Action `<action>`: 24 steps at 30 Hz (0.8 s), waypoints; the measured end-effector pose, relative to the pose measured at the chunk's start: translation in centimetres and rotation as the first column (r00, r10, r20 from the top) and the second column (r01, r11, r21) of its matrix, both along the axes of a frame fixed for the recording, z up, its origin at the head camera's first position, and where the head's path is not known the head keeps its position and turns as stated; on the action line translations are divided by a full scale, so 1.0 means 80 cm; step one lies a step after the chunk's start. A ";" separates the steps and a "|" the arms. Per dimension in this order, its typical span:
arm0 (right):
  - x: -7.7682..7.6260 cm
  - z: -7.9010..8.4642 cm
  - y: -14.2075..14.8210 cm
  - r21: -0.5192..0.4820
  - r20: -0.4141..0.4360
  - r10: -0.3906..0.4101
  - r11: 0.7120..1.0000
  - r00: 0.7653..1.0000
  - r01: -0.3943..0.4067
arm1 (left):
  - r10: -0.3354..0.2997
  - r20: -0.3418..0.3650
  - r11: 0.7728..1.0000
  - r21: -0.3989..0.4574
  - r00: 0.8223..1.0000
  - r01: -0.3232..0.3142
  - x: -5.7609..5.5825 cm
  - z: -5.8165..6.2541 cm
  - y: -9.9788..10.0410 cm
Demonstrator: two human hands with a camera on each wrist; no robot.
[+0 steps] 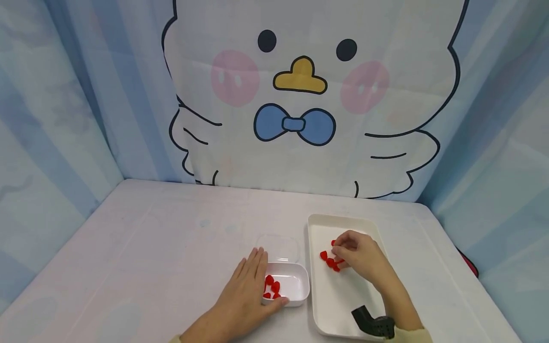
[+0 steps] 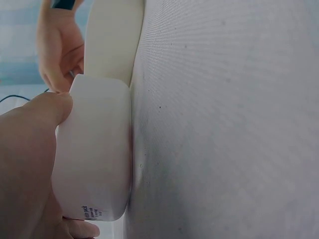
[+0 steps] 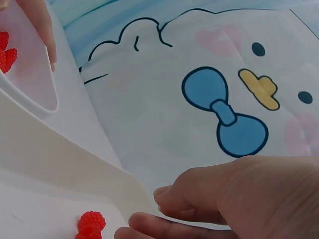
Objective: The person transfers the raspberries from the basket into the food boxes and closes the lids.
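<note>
A small white plastic box (image 1: 300, 282) stands on the table, with several red raspberries (image 1: 276, 287) at its left end. My left hand (image 1: 243, 291) lies over that end, fingers straight along the far left corner and thumb on the near rim. In the left wrist view the thumb (image 2: 55, 104) touches the box wall (image 2: 94, 144). Over the white tray (image 1: 343, 305), my right hand (image 1: 362, 255) has its bent fingertips among several loose raspberries (image 1: 323, 256). In the right wrist view a gap shows between the right hand's digits (image 3: 172, 201); no raspberry is visible there.
Behind the box lies a clear plastic lid (image 1: 279, 247). The tray's raised rim (image 1: 312, 286) runs close along the box's right side. A black strap-like mount (image 1: 372, 324) sits at my right wrist. A printed curtain (image 1: 296, 162) hangs behind the table.
</note>
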State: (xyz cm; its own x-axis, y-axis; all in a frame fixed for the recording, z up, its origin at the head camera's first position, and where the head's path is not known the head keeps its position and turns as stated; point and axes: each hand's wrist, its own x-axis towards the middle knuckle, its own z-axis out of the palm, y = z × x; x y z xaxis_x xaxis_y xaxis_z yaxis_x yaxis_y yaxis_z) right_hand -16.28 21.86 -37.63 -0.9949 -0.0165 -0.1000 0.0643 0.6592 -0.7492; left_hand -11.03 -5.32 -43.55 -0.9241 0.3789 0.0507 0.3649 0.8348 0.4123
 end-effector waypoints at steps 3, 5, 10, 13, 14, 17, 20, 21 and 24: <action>-0.002 -0.002 0.003 0.031 0.014 -0.009 1.000 1.000 0.008 | -0.001 -0.001 1.000 0.004 1.000 0.001 0.000 0.000 0.000; -0.002 -0.003 0.004 0.048 0.024 -0.014 0.999 1.000 0.013 | -0.004 -0.003 1.000 0.005 1.000 0.004 0.000 0.000 -0.001; -0.003 -0.007 0.007 0.087 0.057 -0.029 0.996 0.998 0.024 | -0.008 -0.009 1.000 0.007 1.000 0.008 0.000 0.000 -0.002; -0.004 -0.009 0.008 0.115 0.062 -0.029 0.993 0.998 0.022 | -0.005 -0.008 1.000 0.007 1.000 0.005 -0.001 0.000 -0.002; -0.005 -0.010 0.008 0.122 0.060 -0.027 0.992 0.998 0.019 | -0.005 -0.008 1.000 0.007 1.000 0.005 -0.001 0.000 -0.002; -0.005 -0.011 0.008 0.128 0.058 -0.014 0.992 0.998 0.007 | -0.004 -0.005 1.000 0.005 1.000 0.004 -0.001 0.001 -0.002; -0.003 -0.013 0.007 0.124 0.060 0.002 0.992 0.998 -0.009 | -0.006 0.001 1.000 0.003 1.000 0.006 -0.001 0.001 -0.003; -0.003 -0.013 0.006 0.124 0.062 0.008 0.992 0.998 -0.016 | -0.006 0.002 1.000 0.003 1.000 0.006 -0.001 0.001 -0.003; -0.002 -0.015 0.003 0.130 0.066 0.028 0.991 0.997 -0.037 | -0.005 0.003 1.000 0.005 1.000 0.005 -0.001 0.000 -0.003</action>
